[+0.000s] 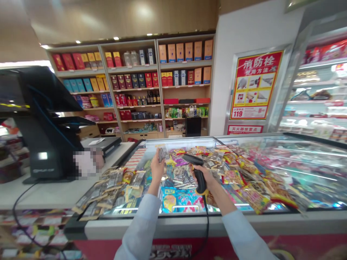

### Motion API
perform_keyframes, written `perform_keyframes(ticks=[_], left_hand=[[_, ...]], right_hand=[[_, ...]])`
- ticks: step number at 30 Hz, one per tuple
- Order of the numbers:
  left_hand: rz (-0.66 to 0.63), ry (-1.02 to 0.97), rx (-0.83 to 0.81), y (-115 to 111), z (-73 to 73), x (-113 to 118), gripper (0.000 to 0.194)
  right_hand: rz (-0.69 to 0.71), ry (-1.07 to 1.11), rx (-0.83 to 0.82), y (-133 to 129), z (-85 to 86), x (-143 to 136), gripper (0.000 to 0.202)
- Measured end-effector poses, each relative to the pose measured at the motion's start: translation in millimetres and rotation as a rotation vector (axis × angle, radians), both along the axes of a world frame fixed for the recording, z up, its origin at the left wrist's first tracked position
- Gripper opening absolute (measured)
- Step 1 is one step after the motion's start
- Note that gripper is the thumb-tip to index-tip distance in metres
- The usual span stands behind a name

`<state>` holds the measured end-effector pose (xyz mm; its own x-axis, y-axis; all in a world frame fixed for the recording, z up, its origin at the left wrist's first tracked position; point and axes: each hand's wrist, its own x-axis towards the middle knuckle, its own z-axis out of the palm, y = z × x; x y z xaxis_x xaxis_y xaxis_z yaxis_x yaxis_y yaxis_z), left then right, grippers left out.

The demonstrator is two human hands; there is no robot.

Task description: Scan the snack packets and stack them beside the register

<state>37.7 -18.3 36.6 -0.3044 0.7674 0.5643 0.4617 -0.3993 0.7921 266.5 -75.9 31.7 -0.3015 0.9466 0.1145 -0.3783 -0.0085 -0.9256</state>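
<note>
Below and around both hands, a glass-topped freezer chest (298,159) carries a loose heap of snack packets (238,177), which spreads from just right of the right hand out toward the far right of the lid. To the left of the left hand a second spread of darker packets (108,187) lies across the lid's left end and overhangs its near corner. Further left of that hand, on a pale counter (46,195), stands a black till terminal (43,122) with its screen turned away. A dark cable (18,216) runs from the terminal's base down over the counter edge. Well beyond the hands, wooden shelves (135,86) hold boxes and bottles, and a red notice (255,86) hangs on the wall to their right. The left hand (157,168) is raised above the lid, its fingers closed on a small clear packet (162,153) held upright at its fingertips. The right hand (207,177) is wrapped around the grip of a black barcode scanner (195,169). The scanner's head points left toward the packet, just beside it but apart, and its cord (207,220) drops over the freezer's front edge.
</note>
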Motion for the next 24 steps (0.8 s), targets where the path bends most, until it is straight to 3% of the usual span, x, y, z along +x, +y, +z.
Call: perform_keyframes(ticks=[5, 18, 21, 24], left_hand=[[0.013, 0.035, 0.045, 2, 0.3, -5, 0.069], [0.067, 0.038, 0.005, 3, 5.9, -11, 0.069], [0.09, 0.067, 0.012, -2, 11.4, -21, 0.069], [0.118, 0.086, 0.046, -9, 19.8, -44, 0.069]], right_hand=[[-0.015, -0.015, 0.034, -1, 1.8, -15, 0.022], [0.064, -0.022, -0.013, -3, -3.3, -15, 0.021], [0.04, -0.013, 0.006, -4, -0.1, -16, 0.021], [0.034, 0.021, 0.001, -7, 7.1, -19, 0.022]])
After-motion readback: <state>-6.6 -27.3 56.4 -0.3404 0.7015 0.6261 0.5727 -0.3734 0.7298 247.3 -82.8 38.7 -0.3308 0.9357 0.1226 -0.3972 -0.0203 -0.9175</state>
